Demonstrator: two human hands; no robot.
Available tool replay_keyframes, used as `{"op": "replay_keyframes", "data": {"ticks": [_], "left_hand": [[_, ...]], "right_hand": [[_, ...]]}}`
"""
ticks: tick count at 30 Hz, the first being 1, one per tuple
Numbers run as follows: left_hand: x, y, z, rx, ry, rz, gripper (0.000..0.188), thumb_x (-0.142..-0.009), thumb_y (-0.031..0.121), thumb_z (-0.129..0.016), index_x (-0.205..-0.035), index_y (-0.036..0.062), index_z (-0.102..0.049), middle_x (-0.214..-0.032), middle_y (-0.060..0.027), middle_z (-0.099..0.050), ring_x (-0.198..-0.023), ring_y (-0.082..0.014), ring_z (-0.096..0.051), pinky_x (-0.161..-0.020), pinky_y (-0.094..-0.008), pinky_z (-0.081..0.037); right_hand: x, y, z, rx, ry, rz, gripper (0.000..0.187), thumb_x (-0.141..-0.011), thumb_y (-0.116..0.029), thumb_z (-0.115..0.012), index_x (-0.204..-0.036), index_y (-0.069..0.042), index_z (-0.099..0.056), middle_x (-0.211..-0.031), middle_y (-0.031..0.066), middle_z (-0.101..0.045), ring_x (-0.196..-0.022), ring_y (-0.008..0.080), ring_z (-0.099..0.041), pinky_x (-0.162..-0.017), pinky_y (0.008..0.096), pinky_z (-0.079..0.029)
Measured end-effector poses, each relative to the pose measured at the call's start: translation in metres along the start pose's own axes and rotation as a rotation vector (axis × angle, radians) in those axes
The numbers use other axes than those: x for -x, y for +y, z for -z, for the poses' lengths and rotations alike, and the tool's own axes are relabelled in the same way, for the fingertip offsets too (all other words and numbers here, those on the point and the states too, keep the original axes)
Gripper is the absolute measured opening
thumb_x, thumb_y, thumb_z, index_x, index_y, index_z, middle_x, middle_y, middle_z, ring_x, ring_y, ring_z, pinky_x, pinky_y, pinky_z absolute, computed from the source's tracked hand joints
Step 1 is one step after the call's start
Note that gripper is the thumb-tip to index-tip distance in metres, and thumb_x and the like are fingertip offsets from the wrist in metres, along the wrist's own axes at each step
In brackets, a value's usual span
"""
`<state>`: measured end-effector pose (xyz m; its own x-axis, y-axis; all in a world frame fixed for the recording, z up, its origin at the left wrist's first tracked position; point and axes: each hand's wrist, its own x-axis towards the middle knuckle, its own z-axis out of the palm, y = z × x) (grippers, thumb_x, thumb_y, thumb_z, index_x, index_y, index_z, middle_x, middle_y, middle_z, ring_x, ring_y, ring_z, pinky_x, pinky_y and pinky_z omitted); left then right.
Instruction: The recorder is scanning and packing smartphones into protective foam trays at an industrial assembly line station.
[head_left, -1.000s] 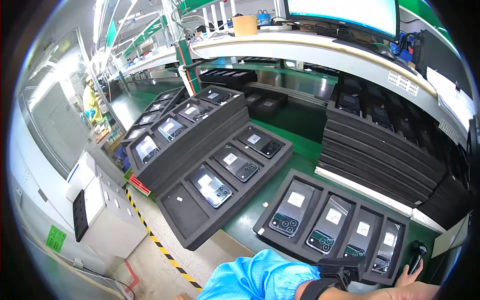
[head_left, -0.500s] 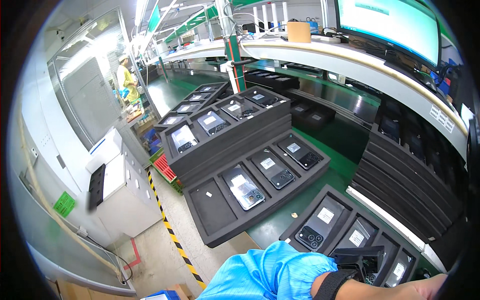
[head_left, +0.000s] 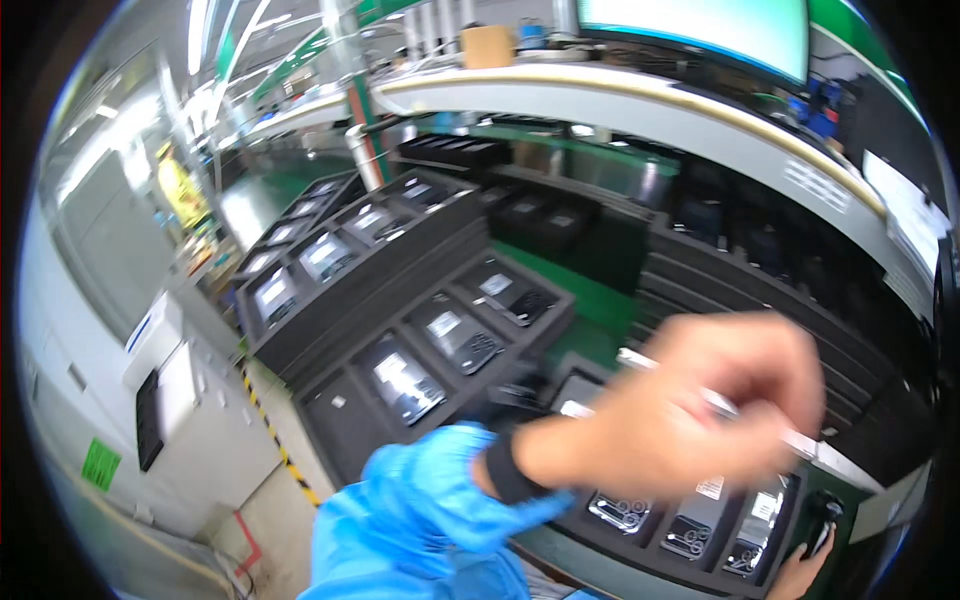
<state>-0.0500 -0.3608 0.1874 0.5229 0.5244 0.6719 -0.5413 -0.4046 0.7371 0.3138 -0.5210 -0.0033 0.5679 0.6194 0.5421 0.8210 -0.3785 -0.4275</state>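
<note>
My left hand [head_left: 690, 410], in a blue sleeve with a black cuff, hangs blurred above the near foam tray [head_left: 655, 545]. Its fingers look curled, but the blur hides whether they hold anything. Below it, the tray's slots carry phones with several camera rings, among them one phone [head_left: 690, 535] with a white label. At the lower right edge, my right hand [head_left: 803, 572] is partly in view. Its fingers close around a small black handheld device [head_left: 826, 508], whose kind is unclear, beside the tray's right end.
Left of the near tray, a black foam tray [head_left: 335, 440] holds phones and one bare slot; stacked trays [head_left: 370, 265] rise behind it. More black trays [head_left: 760, 290] are piled at right, under a white shelf [head_left: 620, 95] with a monitor [head_left: 700, 35]. A white cabinet [head_left: 215, 410] stands left.
The view has swung to the right. My left hand has lifted off the near tray and moved up. My right hand has come into view, and a blurred dark item now shows between the two trays.
</note>
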Motion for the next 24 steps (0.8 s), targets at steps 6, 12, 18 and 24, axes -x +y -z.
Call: {"op": "replay_keyframes", "data": {"ticks": [6,12,18,24], "left_hand": [[0.014,-0.068,0.157,-1.383,0.356,0.383,0.007,-0.084,0.011,-0.066,-0.083,0.004,-0.066,-0.07,-0.0049,-0.066,-0.065,-0.0174,-0.065,-0.062,-0.0315,-0.052],[0.024,-0.146,0.265,-1.992,0.136,0.62,0.016,-0.077,0.023,-0.069,-0.082,0.0087,-0.068,-0.089,-0.0137,-0.074,-0.092,-0.0352,-0.07,-0.075,-0.0482,-0.055],[-0.017,-0.221,0.305,-1.825,0.182,1.029,0.061,-0.085,0.034,-0.072,-0.138,0.0121,-0.053,-0.121,-0.0176,-0.07,-0.114,-0.0399,-0.066,-0.098,-0.0517,-0.053],[-0.022,-0.291,0.354,-1.557,0.232,1.153,0.075,-0.086,0.04,-0.075,-0.149,0.0175,-0.04,-0.132,-0.0231,-0.065,-0.125,-0.0429,-0.061,-0.103,-0.0543,-0.05]], "right_hand": [[0.013,0.068,-0.019,0.208,0.045,-0.364,0.06,-0.093,-0.007,-0.059,-0.15,-0.018,-0.046,-0.142,0.0163,-0.059,-0.126,0.0412,-0.057,-0.099,0.0453,-0.046],[0.012,0.062,-0.031,0.178,0.053,-0.372,0.057,-0.091,-0.008,-0.061,-0.147,-0.018,-0.05,-0.139,0.0156,-0.061,-0.122,0.0408,-0.06,-0.098,0.0453,-0.048],[0.001,0.014,-0.013,0.29,0.063,-0.327,0.05,-0.087,-0.023,-0.071,-0.135,-0.007,-0.063,-0.127,0.0212,-0.068,-0.115,0.0383,-0.066,-0.099,0.0424,-0.05],[0.001,0.02,-0.017,0.297,0.05,-0.346,0.05,-0.089,-0.024,-0.068,-0.135,-0.006,-0.062,-0.129,0.0214,-0.067,-0.117,0.0392,-0.065,-0.1,0.0424,-0.05]]}}
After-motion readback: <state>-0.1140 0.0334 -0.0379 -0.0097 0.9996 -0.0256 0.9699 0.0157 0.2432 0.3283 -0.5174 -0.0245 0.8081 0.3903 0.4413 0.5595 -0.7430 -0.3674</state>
